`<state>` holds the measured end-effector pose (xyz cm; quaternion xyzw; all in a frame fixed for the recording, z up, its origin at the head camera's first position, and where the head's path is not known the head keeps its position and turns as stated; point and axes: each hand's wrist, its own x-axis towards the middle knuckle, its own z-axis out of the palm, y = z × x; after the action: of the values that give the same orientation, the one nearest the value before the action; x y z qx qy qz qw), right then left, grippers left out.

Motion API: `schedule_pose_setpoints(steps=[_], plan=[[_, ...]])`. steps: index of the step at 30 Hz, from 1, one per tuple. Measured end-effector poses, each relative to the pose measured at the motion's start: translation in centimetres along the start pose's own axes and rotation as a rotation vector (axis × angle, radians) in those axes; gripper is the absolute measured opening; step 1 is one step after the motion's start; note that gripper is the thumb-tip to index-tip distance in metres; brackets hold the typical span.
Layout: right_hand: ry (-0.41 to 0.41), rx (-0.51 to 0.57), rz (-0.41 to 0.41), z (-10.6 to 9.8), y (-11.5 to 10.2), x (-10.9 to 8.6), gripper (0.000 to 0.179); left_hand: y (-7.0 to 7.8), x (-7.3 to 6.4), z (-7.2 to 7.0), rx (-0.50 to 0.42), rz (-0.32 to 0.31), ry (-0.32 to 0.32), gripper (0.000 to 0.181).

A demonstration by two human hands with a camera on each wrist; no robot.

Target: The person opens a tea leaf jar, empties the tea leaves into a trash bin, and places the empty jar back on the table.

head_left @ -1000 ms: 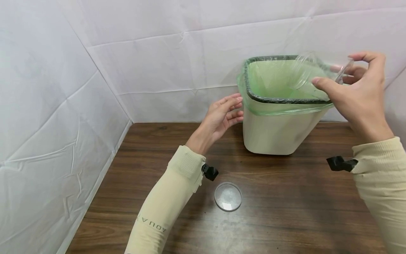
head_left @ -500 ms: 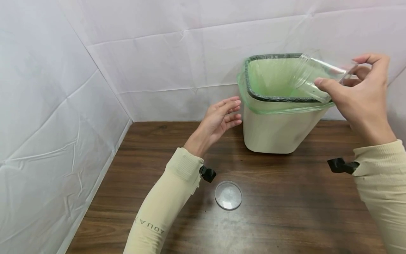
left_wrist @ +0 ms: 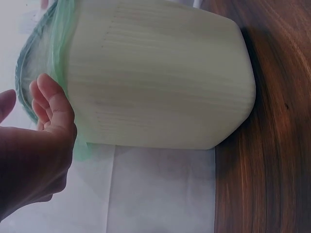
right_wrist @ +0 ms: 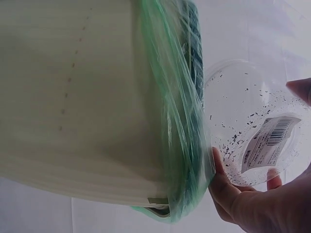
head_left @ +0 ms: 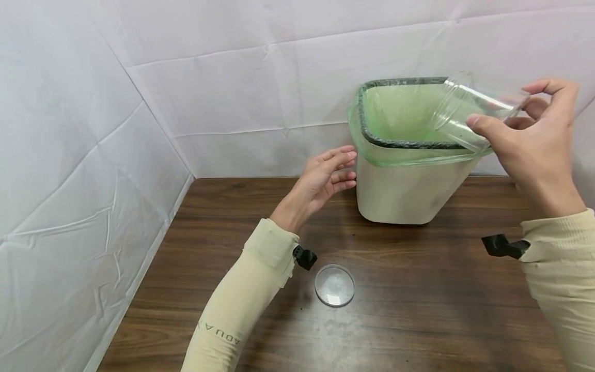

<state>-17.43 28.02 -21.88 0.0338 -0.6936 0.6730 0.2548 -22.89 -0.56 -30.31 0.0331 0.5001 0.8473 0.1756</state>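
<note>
My right hand (head_left: 541, 134) grips a clear plastic jar (head_left: 481, 113) by its base, thumb on the near side and fingers behind. The jar lies tilted over the right rim of the trash can (head_left: 409, 191), its mouth toward the can's inside. Dark specks cling to the jar, and a white barcode label (right_wrist: 272, 141) is stuck on its base in the right wrist view. A green bag (head_left: 358, 137) lines the can and folds over its rim. My left hand (head_left: 323, 178) stands at the can's left side with fingers loosely bent, fingertips right at the wall, holding nothing.
On the brown wooden table (head_left: 418, 320) a round clear lid (head_left: 334, 285) lies flat, in front of the can and right of my left sleeve. White cloth walls (head_left: 241, 93) rise behind the can and along the left.
The jar has turned from pointing down into the can to lying nearer level, and has come slightly right with my right hand. My left hand has shifted only a little beside the can.
</note>
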Motion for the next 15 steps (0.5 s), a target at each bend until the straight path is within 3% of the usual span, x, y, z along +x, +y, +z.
schedule_pose_setpoints(steps=[15], plan=[[-0.011, -0.005, -0.029, -0.49, 0.3, -0.68, 0.062, -0.07, -0.4, -0.04, 0.036, -0.009, -0.024, 0.044]])
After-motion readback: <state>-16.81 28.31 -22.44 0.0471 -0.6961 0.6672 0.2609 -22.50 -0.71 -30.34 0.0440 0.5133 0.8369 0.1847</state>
